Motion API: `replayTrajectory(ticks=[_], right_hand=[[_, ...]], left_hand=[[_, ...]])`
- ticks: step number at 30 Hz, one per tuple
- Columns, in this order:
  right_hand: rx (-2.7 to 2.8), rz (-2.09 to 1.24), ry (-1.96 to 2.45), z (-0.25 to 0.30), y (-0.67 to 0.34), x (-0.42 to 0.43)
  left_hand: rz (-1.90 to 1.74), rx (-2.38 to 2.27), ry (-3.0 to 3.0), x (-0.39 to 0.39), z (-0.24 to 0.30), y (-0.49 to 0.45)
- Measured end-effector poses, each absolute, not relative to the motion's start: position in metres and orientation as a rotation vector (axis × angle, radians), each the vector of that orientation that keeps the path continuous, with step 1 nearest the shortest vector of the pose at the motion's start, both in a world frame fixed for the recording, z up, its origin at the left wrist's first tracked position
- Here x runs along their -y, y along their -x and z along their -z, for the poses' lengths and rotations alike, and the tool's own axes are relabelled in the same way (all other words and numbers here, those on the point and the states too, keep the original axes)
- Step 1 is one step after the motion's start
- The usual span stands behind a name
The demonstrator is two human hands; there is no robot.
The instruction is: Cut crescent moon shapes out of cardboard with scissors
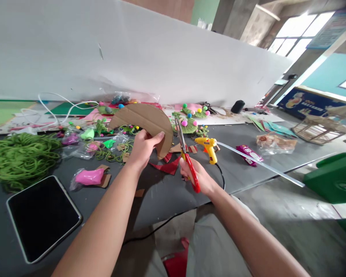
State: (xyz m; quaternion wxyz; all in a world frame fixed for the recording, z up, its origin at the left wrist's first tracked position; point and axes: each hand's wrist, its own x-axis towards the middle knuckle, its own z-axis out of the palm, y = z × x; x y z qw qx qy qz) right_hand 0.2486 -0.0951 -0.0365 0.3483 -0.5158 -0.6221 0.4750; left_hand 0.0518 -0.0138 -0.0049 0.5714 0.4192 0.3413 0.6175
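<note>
My left hand (145, 148) is closed on a crescent-shaped piece of brown cardboard (145, 115), thumb on its near face, and holds it up above the table. In my right hand (197, 173) is a pair of scissors (193, 173) with red handles. The blades point up and away, just right of the cardboard and apart from it. Below the hands lie red scraps (168, 167) and small bits of cardboard. A yellow glue gun (209, 148) with a long clear glue stick (262, 165) rests right of the scissors.
Green cord (20, 157) is heaped at the left, behind a tablet (44, 218) with a dark screen. Bagged pink clay (89, 177) lies nearby. Pompom-decorated green pieces (188, 125) stand at the back by a white board (161, 54). A green bin (334, 179) is at the right.
</note>
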Motion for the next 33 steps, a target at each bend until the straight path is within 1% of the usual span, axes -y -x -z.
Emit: replayTrajectory(ticks=[10, 28, 33], right_hand=[[1.638, -1.259, 1.303, 0.031, -0.247, 0.091], [1.524, -1.399, 1.275, 0.036, -0.246, 0.075], [1.542, -1.332, 1.340, 0.038, -0.245, 0.073]], left_hand=[[-1.402, -0.837, -1.062, 0.014, 0.009, -0.053], [-1.466, -0.852, -1.031, 0.000, 0.029, -0.061], [-1.465, -0.841, -1.026, -0.002, 0.029, -0.060]])
